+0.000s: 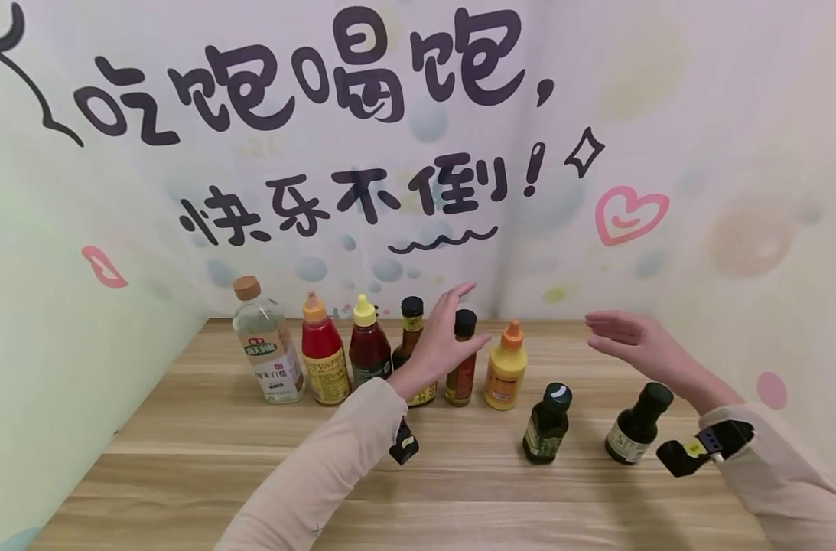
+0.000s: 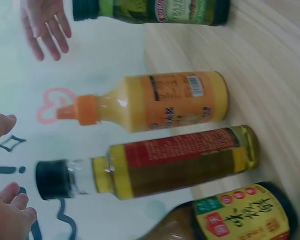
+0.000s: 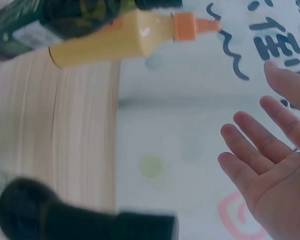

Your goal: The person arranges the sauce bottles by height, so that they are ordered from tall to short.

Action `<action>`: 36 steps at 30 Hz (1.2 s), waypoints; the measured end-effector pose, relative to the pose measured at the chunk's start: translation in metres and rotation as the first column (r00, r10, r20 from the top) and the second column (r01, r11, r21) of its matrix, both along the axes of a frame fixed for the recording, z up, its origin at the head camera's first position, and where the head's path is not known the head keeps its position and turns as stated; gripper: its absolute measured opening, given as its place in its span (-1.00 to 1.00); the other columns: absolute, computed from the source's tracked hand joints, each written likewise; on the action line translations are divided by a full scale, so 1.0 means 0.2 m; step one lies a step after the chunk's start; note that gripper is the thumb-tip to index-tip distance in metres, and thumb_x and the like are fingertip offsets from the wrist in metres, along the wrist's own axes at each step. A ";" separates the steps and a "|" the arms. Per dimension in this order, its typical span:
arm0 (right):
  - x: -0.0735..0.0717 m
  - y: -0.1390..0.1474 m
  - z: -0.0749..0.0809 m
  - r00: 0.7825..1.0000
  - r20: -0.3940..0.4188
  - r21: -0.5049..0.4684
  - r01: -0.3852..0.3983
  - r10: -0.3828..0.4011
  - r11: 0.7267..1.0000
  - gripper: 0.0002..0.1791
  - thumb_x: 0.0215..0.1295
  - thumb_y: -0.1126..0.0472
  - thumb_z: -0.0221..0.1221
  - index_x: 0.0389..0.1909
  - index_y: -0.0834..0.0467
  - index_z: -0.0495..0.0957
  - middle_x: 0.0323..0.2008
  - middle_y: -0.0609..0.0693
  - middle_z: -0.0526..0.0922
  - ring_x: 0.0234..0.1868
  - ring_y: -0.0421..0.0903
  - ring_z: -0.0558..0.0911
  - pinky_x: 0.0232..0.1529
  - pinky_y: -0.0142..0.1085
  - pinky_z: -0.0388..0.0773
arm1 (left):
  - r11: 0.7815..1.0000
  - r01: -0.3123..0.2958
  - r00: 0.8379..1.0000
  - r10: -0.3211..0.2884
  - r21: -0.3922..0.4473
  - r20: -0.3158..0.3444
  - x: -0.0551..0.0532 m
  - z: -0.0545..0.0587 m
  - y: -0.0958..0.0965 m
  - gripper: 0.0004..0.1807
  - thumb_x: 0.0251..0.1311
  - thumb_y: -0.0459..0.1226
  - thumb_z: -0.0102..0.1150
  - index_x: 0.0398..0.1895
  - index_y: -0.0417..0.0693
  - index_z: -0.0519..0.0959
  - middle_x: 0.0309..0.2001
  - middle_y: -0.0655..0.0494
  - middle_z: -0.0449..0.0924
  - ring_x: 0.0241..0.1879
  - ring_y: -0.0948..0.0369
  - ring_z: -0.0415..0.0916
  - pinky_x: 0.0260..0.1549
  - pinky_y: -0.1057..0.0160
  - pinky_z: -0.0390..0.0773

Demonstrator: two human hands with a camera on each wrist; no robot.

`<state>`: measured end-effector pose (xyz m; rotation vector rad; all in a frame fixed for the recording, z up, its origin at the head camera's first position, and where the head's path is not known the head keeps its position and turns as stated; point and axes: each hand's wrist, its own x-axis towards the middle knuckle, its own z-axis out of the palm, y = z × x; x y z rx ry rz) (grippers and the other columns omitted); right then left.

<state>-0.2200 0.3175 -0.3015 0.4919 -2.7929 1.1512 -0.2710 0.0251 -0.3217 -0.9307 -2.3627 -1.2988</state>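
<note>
My left hand [image 1: 444, 344] is raised with fingers and thumb spread, holding nothing. It is nearest a narrow bottle with a black cap and red label [image 1: 462, 376], and partly hides a brown sauce bottle [image 1: 411, 327] in the head view. In the left wrist view a gap shows between the fingers and the narrow bottle's cap [image 2: 54, 180]. My right hand [image 1: 631, 344] hovers above a dark round-shouldered bottle [image 1: 631, 435], empty, its fingers extended. A yellow squeeze bottle with an orange tip [image 1: 505, 376] and a small dark green bottle [image 1: 547, 428] stand between the hands.
Left of the hands stand a clear bottle with a brown cap [image 1: 269, 356], a red squeeze bottle [image 1: 324, 360] and a dark red squeeze bottle with a yellow tip [image 1: 369, 348]. The wooden table [image 1: 183, 451] meets a printed cloth wall [image 1: 390, 268] behind the row.
</note>
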 end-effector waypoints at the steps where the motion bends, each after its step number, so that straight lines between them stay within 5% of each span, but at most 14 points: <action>1: 0.01 0.02 0.00 1.000 -0.011 0.007 0.011 -0.010 1.000 -0.48 0.24 0.10 0.06 0.15 0.29 0.28 0.07 0.26 0.40 -0.01 -0.17 0.49 -0.14 -0.45 0.45 | 1.000 0.009 1.000 -0.009 -0.001 -0.007 0.01 0.01 0.01 -0.25 0.01 -0.22 0.24 0.27 -0.08 0.11 0.23 0.03 0.17 0.21 0.16 0.12 0.12 0.16 0.22; 5: 0.05 0.09 -0.01 0.999 -0.019 0.014 0.043 -0.042 0.999 -0.49 0.24 0.12 0.06 0.14 0.30 0.29 0.05 0.29 0.40 -0.12 -0.55 0.40 -0.21 -0.64 0.36 | 0.998 0.058 0.998 -0.059 -0.009 -0.031 0.05 0.03 0.04 -0.28 0.04 -0.22 0.22 0.26 -0.09 0.12 0.22 0.00 0.19 0.20 0.13 0.14 0.12 0.14 0.22; 8: 0.07 0.14 -0.04 0.998 -0.024 0.021 0.054 -0.054 0.998 -0.51 0.24 0.14 0.07 0.12 0.31 0.31 0.04 0.26 0.42 -0.12 -0.55 0.39 -0.23 -0.64 0.36 | 0.995 0.098 0.993 -0.099 -0.019 -0.056 0.08 0.01 0.09 -0.32 0.05 -0.22 0.21 0.24 -0.09 0.17 0.19 0.01 0.23 0.18 0.11 0.17 0.12 0.17 0.22; 14: 0.14 0.23 -0.11 0.996 -0.017 0.029 0.088 -0.087 0.996 -0.53 0.23 0.15 0.08 0.10 0.31 0.33 -0.07 -0.24 0.43 -0.14 -0.57 0.39 -0.26 -0.62 0.38 | 0.976 0.217 0.973 -0.217 -0.012 -0.076 0.12 -0.04 0.18 -0.45 0.04 -0.28 0.21 0.14 -0.10 0.31 0.06 0.04 0.38 0.04 0.16 0.34 0.00 0.28 0.35; 18: 0.19 0.27 -0.15 0.996 0.018 -0.021 0.090 -0.090 0.996 -0.52 0.23 0.15 0.08 0.10 0.35 0.31 -0.13 -0.47 0.37 -0.13 -0.54 0.41 -0.25 -0.61 0.39 | 0.952 0.297 0.955 -0.297 -0.079 0.012 0.15 -0.06 0.23 -0.45 0.07 -0.23 0.19 0.16 -0.05 0.30 0.11 0.13 0.35 0.07 0.26 0.31 0.01 0.35 0.33; 26: 0.23 0.30 -0.24 0.997 0.014 -0.079 0.071 -0.070 0.994 -0.52 0.21 0.22 0.10 0.08 0.39 0.30 -0.13 -0.52 0.37 -0.12 -0.56 0.40 -0.25 -0.57 0.42 | 0.884 0.401 0.915 -0.376 -0.241 0.144 0.20 -0.11 0.32 -0.42 0.09 -0.13 0.16 0.19 -0.01 0.27 0.11 0.19 0.35 0.12 0.36 0.24 0.05 0.47 0.21; 36: 0.25 0.29 -0.33 0.998 -0.053 -0.221 0.012 -0.025 0.975 -0.60 0.12 0.41 0.14 0.03 0.28 0.40 -0.13 -0.32 0.49 -0.17 -0.44 0.51 -0.28 -0.55 0.46 | 0.883 0.419 0.901 -0.374 -0.213 0.220 0.19 -0.19 0.36 -0.50 0.08 -0.14 0.18 0.12 0.01 0.36 0.08 0.24 0.40 0.04 0.43 0.29 0.01 0.46 0.27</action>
